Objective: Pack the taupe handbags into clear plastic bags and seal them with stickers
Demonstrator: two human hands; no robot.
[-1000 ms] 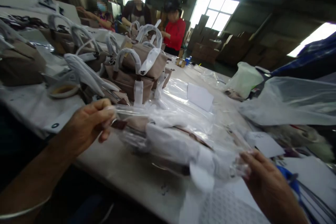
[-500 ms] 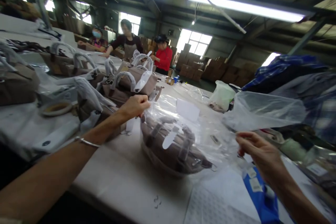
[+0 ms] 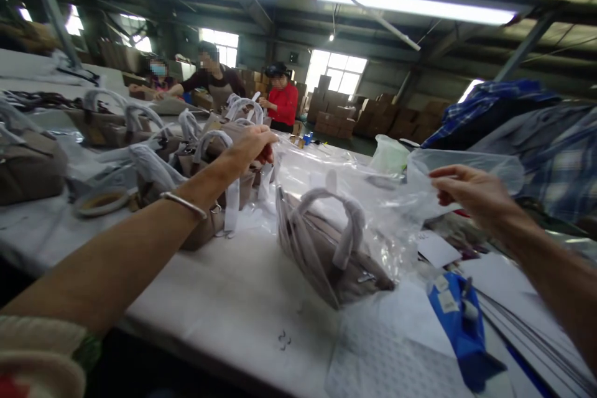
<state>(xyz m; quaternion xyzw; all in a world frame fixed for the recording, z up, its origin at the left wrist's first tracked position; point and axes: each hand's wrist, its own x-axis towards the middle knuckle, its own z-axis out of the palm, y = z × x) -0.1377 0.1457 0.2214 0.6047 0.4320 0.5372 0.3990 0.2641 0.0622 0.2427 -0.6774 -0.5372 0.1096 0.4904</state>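
Head view: left hand (image 3: 257,144) and right hand (image 3: 471,191) pinch edges of a clear plastic bag (image 3: 394,214) around a taupe fabric handbag (image 3: 321,245) over the white bench (image 3: 209,305) (bagging, seemingly), calling for even lifting.

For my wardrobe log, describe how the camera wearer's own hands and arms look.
The left hand is gloveless, with a thin, rounded, silver-coloured bangle behind the wrist and a cream, ribbed-looking fabric cuff further up. The right hand is gloveless too, with no sleeve or jewellery visible behind it.
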